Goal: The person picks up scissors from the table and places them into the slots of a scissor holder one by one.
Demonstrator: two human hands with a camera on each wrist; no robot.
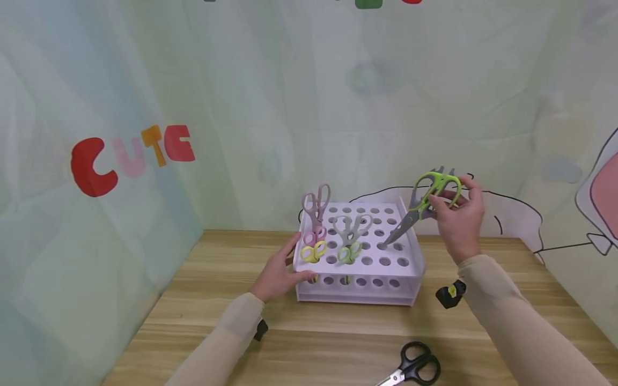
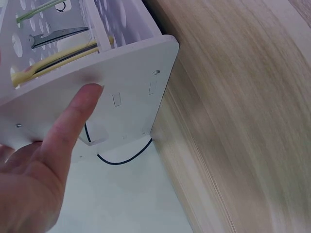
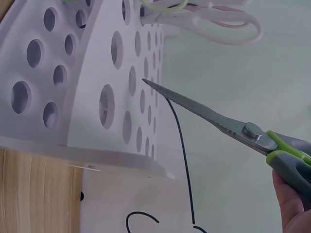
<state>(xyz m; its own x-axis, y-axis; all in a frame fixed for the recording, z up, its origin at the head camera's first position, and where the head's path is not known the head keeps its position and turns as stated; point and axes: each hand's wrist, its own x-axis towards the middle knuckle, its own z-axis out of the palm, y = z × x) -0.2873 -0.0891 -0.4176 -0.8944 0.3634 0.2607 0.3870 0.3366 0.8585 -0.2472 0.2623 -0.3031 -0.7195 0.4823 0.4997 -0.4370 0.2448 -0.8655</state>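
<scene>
My right hand holds green-and-grey kitchen scissors by their handles, the closed blades slanting down to the left. Their tip is over the right part of a white two-tier rack full of round holes. In the right wrist view the scissors' tip appears near the holes of the upper tier. My left hand touches the rack's left side; the left wrist view shows one extended finger against the side panel.
Purple-grey scissors, pink scissors, yellow scissors, whitish scissors and light green scissors stand in the rack's left half. Black-handled scissors lie on the wooden table in front. A printed curtain hangs behind.
</scene>
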